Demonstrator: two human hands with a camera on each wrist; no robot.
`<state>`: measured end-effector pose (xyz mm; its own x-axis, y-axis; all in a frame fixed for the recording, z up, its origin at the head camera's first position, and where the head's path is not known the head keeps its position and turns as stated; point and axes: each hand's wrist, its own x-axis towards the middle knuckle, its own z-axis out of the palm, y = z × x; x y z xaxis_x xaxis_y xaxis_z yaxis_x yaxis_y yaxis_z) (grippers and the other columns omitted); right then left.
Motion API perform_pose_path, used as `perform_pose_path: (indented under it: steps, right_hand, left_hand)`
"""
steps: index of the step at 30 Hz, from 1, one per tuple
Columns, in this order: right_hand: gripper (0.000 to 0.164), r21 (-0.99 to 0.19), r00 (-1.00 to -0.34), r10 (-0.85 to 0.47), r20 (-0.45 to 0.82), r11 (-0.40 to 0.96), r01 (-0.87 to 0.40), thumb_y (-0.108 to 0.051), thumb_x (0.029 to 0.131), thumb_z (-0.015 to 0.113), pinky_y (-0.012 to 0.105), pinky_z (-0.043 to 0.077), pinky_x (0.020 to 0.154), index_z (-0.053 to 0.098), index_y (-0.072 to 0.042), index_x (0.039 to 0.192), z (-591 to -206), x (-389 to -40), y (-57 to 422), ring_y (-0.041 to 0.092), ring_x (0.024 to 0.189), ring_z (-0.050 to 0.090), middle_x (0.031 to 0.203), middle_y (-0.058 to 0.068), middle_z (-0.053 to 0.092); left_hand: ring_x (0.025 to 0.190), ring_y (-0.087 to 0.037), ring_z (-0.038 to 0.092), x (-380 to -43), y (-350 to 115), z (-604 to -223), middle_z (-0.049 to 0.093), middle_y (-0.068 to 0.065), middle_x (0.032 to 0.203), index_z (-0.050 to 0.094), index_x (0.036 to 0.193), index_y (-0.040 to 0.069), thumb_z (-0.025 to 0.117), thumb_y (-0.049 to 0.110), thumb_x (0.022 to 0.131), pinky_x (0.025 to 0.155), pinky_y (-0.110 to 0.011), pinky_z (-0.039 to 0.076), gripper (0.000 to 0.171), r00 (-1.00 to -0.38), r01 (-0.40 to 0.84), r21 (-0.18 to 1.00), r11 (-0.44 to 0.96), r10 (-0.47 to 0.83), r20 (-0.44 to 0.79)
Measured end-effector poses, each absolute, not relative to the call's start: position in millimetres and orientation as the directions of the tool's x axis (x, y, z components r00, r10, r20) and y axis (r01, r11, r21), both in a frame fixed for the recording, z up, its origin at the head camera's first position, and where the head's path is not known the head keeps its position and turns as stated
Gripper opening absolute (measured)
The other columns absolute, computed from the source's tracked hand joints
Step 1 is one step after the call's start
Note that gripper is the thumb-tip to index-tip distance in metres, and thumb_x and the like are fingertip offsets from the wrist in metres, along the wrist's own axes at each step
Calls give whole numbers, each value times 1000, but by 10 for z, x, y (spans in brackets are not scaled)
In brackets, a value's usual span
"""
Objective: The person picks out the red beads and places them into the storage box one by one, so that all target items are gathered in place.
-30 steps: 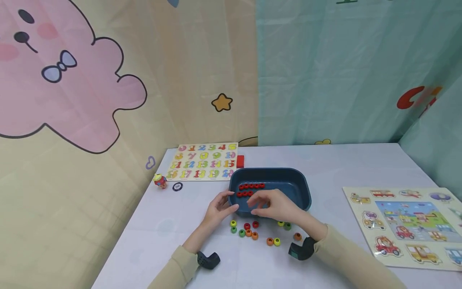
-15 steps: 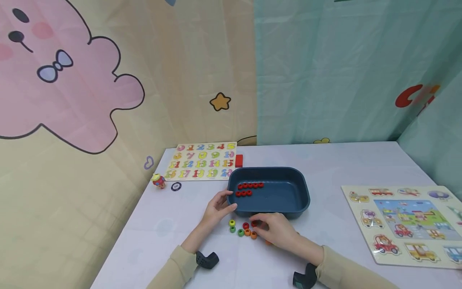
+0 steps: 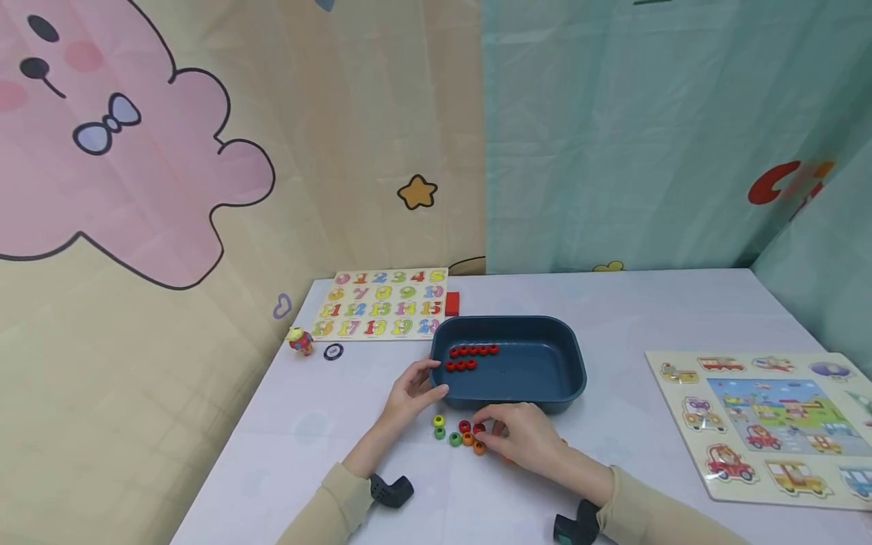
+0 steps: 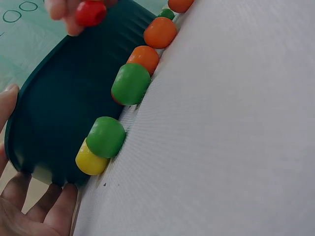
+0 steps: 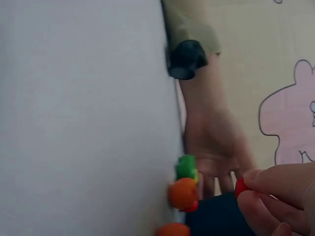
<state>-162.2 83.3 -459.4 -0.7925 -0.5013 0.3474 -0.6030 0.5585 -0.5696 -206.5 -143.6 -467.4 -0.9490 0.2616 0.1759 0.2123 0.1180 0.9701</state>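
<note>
My right hand (image 3: pixel 524 437) pinches a red bead (image 4: pixel 90 13) between thumb and fingertips, just in front of the dark blue tray (image 3: pixel 538 367). Against the tray's left front corner rests my left hand (image 3: pixel 407 397), its fingers spread and touching the outer wall and rim. Inside the tray, two rows of red beads (image 3: pixel 473 350) lie toward the left. Loose beads sit on the table by the right fingertips: a yellow one (image 3: pixel 439 420), a green one (image 3: pixel 455 439), another red one (image 3: pixel 465 426) and an orange one (image 3: pixel 480 448) among them. The right hand hides others.
A number puzzle board (image 3: pixel 381 306) lies behind the tray to the left, with a red block (image 3: pixel 453 304) beside it. A small figurine (image 3: pixel 300 341) and a round disc (image 3: pixel 333 351) are near the left edge. A vehicle puzzle board (image 3: pixel 770 428) lies at right.
My right hand has moved from over the tray down to the beads in front of it and now pinches a red bead. The left hand stays at the tray.
</note>
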Motion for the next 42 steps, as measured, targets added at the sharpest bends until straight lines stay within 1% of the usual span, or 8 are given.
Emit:
perform_pose_path:
  steps: [4, 10, 16, 20, 23, 30, 35, 42]
  right_hand:
    - [20, -645, -755, -545, 364, 438, -627, -23, 77, 70, 17, 44, 46, 67, -20, 96, -4311, -1653, 850, -3, 57, 50, 74, -16, 60]
    - [22, -613, -680, -576, 454, 352, -707, -27, 78, 69, 19, 45, 48, 66, -18, 99, -3873, -2059, 926, 3, 59, 50, 77, -16, 60]
    - [25, -688, -725, -521, 450, 316, -654, -22, 77, 70, 25, 49, 51, 66, -11, 100, -3653, -2589, 981, 10, 62, 56, 87, -5, 64]
    - [26, -726, -779, -493, 389, 356, -588, -23, 76, 71, 27, 52, 57, 66, -12, 99, -3738, -2924, 992, 12, 66, 58, 90, -3, 65]
    - [29, -749, -790, -537, 296, 383, -541, -25, 76, 71, 26, 53, 64, 66, -10, 100, -3897, -3089, 992, 12, 69, 59, 91, -2, 65]
    - [25, -777, -727, -681, 88, 410, -478, -18, 75, 71, 26, 53, 66, 66, -7, 97, -4212, -3220, 991, 13, 71, 60, 85, -1, 65]
    - [21, -736, -672, -741, -18, 464, -492, -12, 75, 72, 24, 52, 67, 66, -9, 95, -4290, -3230, 982, 11, 73, 60, 84, -3, 65]
    - [20, -709, -667, -739, -92, 519, -477, -8, 75, 71, 23, 52, 69, 66, -10, 94, -4341, -3239, 956, 9, 75, 60, 84, -3, 65]
  left_hand:
    - [126, -20, 33, -2081, -1443, -4723, 30, -8, 141, 47, 122, 5, 67, 25, 80, 98, -31, 35, 51, -949, 222, 967, 127, 256, 185]
    - [127, -23, 31, -1992, -1418, -4554, 27, -11, 142, 44, 124, 0, 65, 22, 82, 99, -34, 33, 52, -949, 203, 971, 129, 269, 163]
    - [127, -22, 31, -2001, -1414, -4563, 28, -11, 142, 46, 123, 3, 66, 25, 80, 99, -34, 34, 52, -951, 201, 970, 140, 264, 159]
    - [127, -22, 31, -1994, -1411, -4559, 28, -10, 142, 47, 123, 4, 67, 26, 80, 99, -34, 34, 52, -955, 191, 970, 151, 255, 148]
    - [127, -23, 31, -1986, -1409, -4550, 28, -11, 142, 46, 123, 3, 67, 25, 80, 99, -34, 34, 53, -957, 184, 972, 144, 253, 144]
    - [127, -23, 31, -1978, -1407, -4536, 27, -11, 143, 44, 124, 1, 66, 23, 81, 99, -33, 34, 53, -951, 194, 972, 136, 268, 153]
    - [127, -24, 32, -1982, -1412, -4545, 27, -13, 142, 45, 124, 0, 66, 22, 81, 99, -34, 34, 52, -950, 207, 969, 136, 265, 166]
    - [127, -26, 32, -1979, -1406, -4541, 28, -14, 142, 45, 124, 1, 66, 22, 81, 99, -37, 33, 52, -951, 211, 966, 150, 262, 167]
